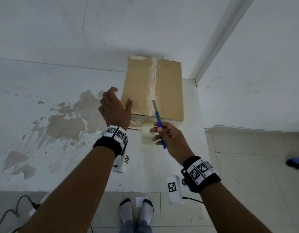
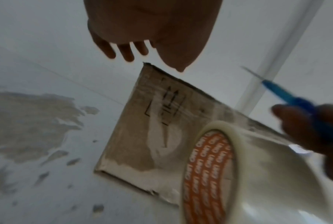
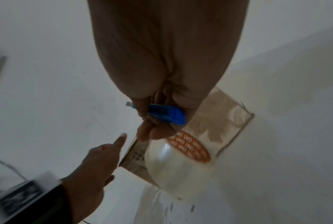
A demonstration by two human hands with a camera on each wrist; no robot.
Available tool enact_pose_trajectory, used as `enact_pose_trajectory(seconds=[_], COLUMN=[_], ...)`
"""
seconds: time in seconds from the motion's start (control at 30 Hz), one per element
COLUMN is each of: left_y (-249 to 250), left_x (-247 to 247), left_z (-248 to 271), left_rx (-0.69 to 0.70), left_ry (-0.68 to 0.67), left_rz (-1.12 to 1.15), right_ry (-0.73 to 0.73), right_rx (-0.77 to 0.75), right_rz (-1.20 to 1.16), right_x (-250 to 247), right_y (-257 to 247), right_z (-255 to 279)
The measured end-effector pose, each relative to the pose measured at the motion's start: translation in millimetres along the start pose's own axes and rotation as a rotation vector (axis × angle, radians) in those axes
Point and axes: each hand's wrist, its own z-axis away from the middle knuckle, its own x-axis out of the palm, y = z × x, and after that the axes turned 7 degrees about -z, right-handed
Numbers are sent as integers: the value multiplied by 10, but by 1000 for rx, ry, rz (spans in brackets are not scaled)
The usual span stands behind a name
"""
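Observation:
A brown cardboard box [image 1: 169, 88] lies on a white stained table [image 1: 44, 98], its centre seam covered with clear tape. A roll of clear tape [image 1: 147, 134] with an orange core [image 2: 207, 163] stands against the box's near end, its strip still joined to the box. My right hand [image 1: 169, 138] grips a blue utility knife [image 1: 158, 121], blade out, pointing over the seam near the box's front edge. My left hand [image 1: 114, 108] hovers open at the box's left front corner, thumb over the top; in the left wrist view its fingers [image 2: 127, 51] spread above the corner.
The box's far end is close to a white wall [image 1: 145, 22] that meets another wall at the right. The table's right edge [image 1: 204, 132] drops to a tiled floor [image 1: 254, 165]. A blue object [image 1: 296, 163] lies on the floor at right. Cables [image 1: 19, 207] run at bottom left.

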Motion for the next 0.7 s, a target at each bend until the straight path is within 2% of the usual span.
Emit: enact_pose_trajectory(seconds=[0.07,0.1,0.13,0.27,0.33,0.4,0.5,0.7], left_y=[-9,-26,-43,13,100,145,123,158], left_x=[-63,-68,-55,79,94,102,153,210], left_z=[255,414,566,946,970,959,967,918], left_rx=[-21,-35,-67,-292,-270,-197,-222,-276], left_ry=[130,101,12,-488,-589,-631,-669,-657], left_rz=[88,124,153,325,420,520,649,586], right_ry=[21,21,13,-22,-18,-4,15,32], right_rx=[-76,-124,-175,-330,-350,-344,-345,-357], right_rz=[231,338,436,751,861,905,908,916], right_x=[-94,-141,-186,-330,-349,-344,-328,-298], right_y=[-53,-81,-108,-148,-158,-170,-159,-147], right_z=[-42,-61,-80,-173,-209,-233,-244,-239])
